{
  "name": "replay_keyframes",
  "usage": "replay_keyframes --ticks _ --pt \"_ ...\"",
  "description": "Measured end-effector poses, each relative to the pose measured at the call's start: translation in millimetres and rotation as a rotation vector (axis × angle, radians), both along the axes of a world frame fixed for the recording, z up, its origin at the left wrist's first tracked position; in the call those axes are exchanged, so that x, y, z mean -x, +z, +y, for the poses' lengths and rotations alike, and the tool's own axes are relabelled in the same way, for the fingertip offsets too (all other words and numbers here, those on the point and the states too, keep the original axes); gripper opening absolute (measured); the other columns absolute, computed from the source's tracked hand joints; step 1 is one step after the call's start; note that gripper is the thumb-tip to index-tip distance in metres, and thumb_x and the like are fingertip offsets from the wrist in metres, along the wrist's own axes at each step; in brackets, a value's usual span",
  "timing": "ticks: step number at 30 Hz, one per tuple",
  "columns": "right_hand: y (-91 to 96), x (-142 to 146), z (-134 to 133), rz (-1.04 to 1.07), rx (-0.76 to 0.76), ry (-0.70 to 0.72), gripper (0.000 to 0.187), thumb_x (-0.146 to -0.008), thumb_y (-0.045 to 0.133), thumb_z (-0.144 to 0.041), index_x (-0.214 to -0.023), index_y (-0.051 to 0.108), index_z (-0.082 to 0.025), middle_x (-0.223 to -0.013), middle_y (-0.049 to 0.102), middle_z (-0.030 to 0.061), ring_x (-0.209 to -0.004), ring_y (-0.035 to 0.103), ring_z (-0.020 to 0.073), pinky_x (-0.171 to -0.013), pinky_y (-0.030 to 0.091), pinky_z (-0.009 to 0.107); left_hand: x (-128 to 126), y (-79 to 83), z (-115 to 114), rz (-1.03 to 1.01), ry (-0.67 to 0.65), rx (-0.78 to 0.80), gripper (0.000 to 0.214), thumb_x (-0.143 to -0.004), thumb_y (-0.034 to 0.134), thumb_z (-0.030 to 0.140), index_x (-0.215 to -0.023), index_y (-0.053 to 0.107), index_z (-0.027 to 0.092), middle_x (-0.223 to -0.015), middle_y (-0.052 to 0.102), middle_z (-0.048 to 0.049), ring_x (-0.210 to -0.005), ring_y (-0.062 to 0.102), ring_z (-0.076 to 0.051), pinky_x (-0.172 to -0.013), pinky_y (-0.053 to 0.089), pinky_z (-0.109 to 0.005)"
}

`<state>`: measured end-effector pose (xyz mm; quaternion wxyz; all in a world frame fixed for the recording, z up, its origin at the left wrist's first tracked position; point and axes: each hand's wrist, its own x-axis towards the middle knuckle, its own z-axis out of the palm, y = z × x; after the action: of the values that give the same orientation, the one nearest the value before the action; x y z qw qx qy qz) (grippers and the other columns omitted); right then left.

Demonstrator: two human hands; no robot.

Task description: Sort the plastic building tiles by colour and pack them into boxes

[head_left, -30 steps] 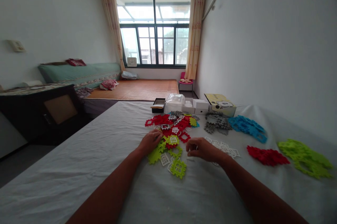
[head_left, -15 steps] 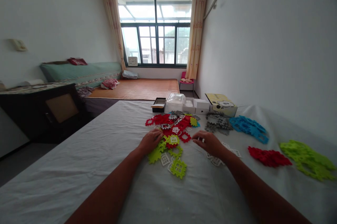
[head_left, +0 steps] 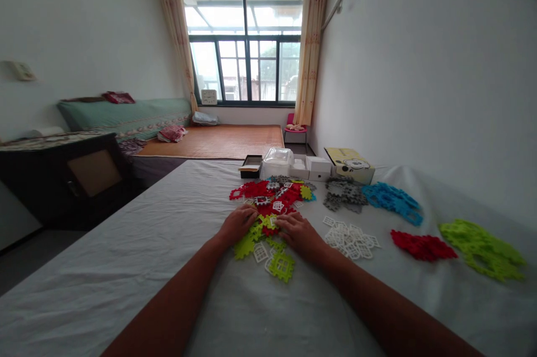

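A mixed heap of flat interlocking plastic tiles, red, lime green and white, lies on the white-sheeted table. My left hand rests on the heap's near left edge, fingers curled over lime green tiles. My right hand lies on the heap's near right side, fingers bent down onto the pieces; what they hold, if anything, is hidden. A lime green tile lies just in front of both hands. Sorted piles lie to the right: white, grey, blue, red, lime green.
Small white boxes, a clear plastic container, a dark box and a yellow cartoon carton line the table's far edge. A white wall runs along the right. A dark cabinet and a bed stand to the left.
My right hand moved left from beside the white pile onto the mixed heap, close to my left hand. The left hand stayed in place.
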<state>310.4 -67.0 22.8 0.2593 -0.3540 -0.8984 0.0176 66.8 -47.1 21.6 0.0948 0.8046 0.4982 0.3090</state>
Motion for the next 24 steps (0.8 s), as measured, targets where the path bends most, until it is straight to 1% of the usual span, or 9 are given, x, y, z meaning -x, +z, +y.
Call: replay_keyframes --ticks 4,7,10,12,14,16,17,20,24 --pt "4.7 -2.0 -2.9 0.022 -0.019 0.027 0.012 -0.085 0.055 -0.023 -0.094 0.063 -0.022 -0.110 0.065 0.0046 -0.104 0.054 0.0199 -0.093 0.044 0.036 -0.2 0.5 -0.1 0.004 -0.007 -0.004 0.034 -0.091 0.040 0.038 -0.086 0.068 0.021 -0.099 0.065 -0.0051 -0.093 0.059 -0.017 -0.088 0.043 -0.026" --pt "6.6 -4.1 -4.6 0.051 -0.027 0.040 0.008 -0.084 0.053 -0.019 -0.088 0.060 -0.021 -0.114 0.063 0.0063 -0.105 0.054 0.0198 -0.094 0.043 0.038 0.0 0.3 -0.2 0.011 -0.009 -0.002 0.034 -0.091 0.040 0.039 -0.087 0.068 0.021 -0.098 0.065 -0.0052 -0.093 0.059 -0.018 -0.088 0.043 -0.027" --pt "8.3 -7.2 -3.6 0.161 0.024 0.034 0.007 -0.083 0.051 -0.018 -0.084 0.057 -0.021 -0.116 0.063 0.0069 -0.107 0.055 0.0198 -0.095 0.042 0.037 0.5 -0.8 -0.2 0.010 -0.013 -0.001 0.033 -0.091 0.040 0.038 -0.086 0.068 0.021 -0.098 0.065 -0.0051 -0.093 0.059 -0.018 -0.088 0.043 -0.027" --pt "10.5 -10.9 -1.9 0.269 0.113 -0.003 0.009 -0.085 0.047 -0.021 -0.085 0.056 -0.021 -0.111 0.064 0.0068 -0.101 0.058 0.0182 -0.088 0.046 0.033 0.9 -1.6 0.0 0.008 -0.016 -0.001 0.033 -0.091 0.040 0.037 -0.087 0.068 0.021 -0.098 0.065 -0.0049 -0.092 0.059 -0.017 -0.087 0.043 -0.027" --pt "12.6 -15.9 0.8 0.338 0.232 -0.068 0.014 -0.088 0.043 -0.026 -0.087 0.055 -0.020 -0.098 0.068 0.0058 -0.085 0.064 0.0161 -0.074 0.049 0.028 1.2 -1.9 0.3 0.006 -0.019 -0.003 0.032 -0.090 0.040 0.037 -0.087 0.068 0.021 -0.098 0.065 -0.0051 -0.092 0.059 -0.017 -0.087 0.044 -0.026" --pt "13.0 -20.9 4.1 0.349 0.314 -0.139 0.020 -0.090 0.040 -0.031 -0.087 0.055 -0.020 -0.080 0.068 0.0033 -0.068 0.063 0.0147 -0.062 0.047 0.025 1.4 -1.9 0.7 0.003 -0.023 -0.006 0.032 -0.090 0.041 0.037 -0.087 0.068 0.021 -0.098 0.065 -0.0055 -0.092 0.059 -0.018 -0.087 0.044 -0.026" --pt "12.4 -22.9 5.9 0.339 0.329 -0.166 0.021 -0.090 0.039 -0.033 -0.086 0.056 -0.020 -0.073 0.066 0.0020 -0.063 0.062 0.0145 -0.060 0.046 0.024 1.4 -1.8 0.9 0.001 -0.024 -0.008 0.032 -0.090 0.041 0.037 -0.087 0.068 0.020 -0.098 0.065 -0.0057 -0.093 0.059 -0.018 -0.087 0.043 -0.026" --pt "8.5 -26.0 10.3 0.315 0.303 -0.212 0.022 -0.089 0.040 -0.033 -0.084 0.057 -0.020 -0.069 0.065 0.0011 -0.062 0.062 0.0147 -0.060 0.044 0.024 1.4 -1.8 1.3 -0.001 -0.022 -0.005 0.032 -0.090 0.041 0.037 -0.087 0.068 0.020 -0.099 0.065 -0.0058 -0.093 0.059 -0.018 -0.087 0.043 -0.026" --pt "3.8 -25.2 11.6 0.303 0.215 -0.208 0.023 -0.089 0.039 -0.032 -0.091 0.060 -0.021 -0.084 0.067 0.0036 -0.075 0.063 0.0162 -0.069 0.044 0.026 1.4 -2.1 1.0 -0.005 -0.022 0.004 0.033 -0.090 0.041 0.038 -0.088 0.068 0.021 -0.100 0.065 -0.0055 -0.093 0.060 -0.018 -0.087 0.044 -0.026"
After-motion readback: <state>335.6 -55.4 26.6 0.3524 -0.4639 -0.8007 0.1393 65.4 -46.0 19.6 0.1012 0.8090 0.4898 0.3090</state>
